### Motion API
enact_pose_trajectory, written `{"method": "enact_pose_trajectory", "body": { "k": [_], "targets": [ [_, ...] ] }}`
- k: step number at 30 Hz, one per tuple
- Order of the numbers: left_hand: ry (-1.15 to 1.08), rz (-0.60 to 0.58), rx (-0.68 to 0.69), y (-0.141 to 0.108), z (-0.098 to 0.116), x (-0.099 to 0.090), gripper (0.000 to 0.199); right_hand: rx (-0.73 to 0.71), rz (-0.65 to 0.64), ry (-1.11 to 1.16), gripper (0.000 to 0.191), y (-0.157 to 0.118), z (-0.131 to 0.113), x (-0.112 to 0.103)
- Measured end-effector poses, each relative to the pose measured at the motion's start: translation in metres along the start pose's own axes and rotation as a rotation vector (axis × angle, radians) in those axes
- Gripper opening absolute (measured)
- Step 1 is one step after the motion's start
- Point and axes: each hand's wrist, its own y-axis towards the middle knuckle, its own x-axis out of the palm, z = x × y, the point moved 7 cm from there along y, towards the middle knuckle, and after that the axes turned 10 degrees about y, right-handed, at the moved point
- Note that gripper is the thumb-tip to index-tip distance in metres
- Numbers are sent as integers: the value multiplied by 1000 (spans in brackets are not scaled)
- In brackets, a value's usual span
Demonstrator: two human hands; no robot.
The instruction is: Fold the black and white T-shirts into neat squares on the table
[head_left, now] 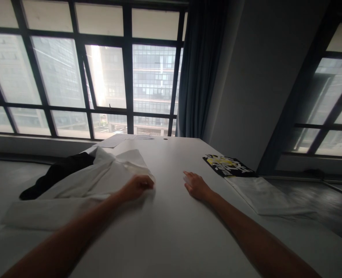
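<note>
A white garment (101,173) is spread with creases on the left part of the white table (171,227). My left hand (137,187) is closed on its right edge, with thumb and fingers pinched together. Apart from it, my right hand (197,185) rests over the middle of the table, fingers stretched forward and nothing seen in them. A black cloth (58,173) lies at the far left side of the white garment, partly beneath it.
On the right side of the table lie a black printed cloth (229,166) with white and yellow lettering and a white folded cloth (272,195). Papers (117,139) lie at the table's far end. Beyond are windows and a dark blue curtain (197,77).
</note>
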Motion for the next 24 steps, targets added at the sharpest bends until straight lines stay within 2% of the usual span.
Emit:
{"method": "enact_pose_trajectory", "body": {
  "k": [1,2,4,9,11,13,16,19,21,24],
  "targets": [
    [-113,-167,129,-1,19,30,24,-55,17,41,68,-1,-9,-1],
    [-174,-238,200,-4,33,49,31,-116,22,84,72,-2,-19,-1],
    [-242,-283,258,-8,46,67,39,-232,-4,153,73,-6,-41,1],
    [-362,-254,256,-11,48,65,41,-501,-127,233,68,-14,-93,15],
    [-385,-271,270,-12,51,64,37,-546,-140,211,65,-13,-103,17],
    [-356,-264,279,-12,55,62,33,-528,-138,120,57,-9,-103,17],
    [-169,-190,248,-10,57,50,26,-466,-171,-53,45,-1,-93,16],
    [144,-156,51,-6,39,32,41,-330,-179,-175,43,9,-65,8],
    [336,-186,-141,-7,15,19,46,-123,-137,-246,38,15,-31,-5],
    [575,-233,-352,-12,-22,3,51,330,-51,-296,26,8,39,-36]
  ]
}}
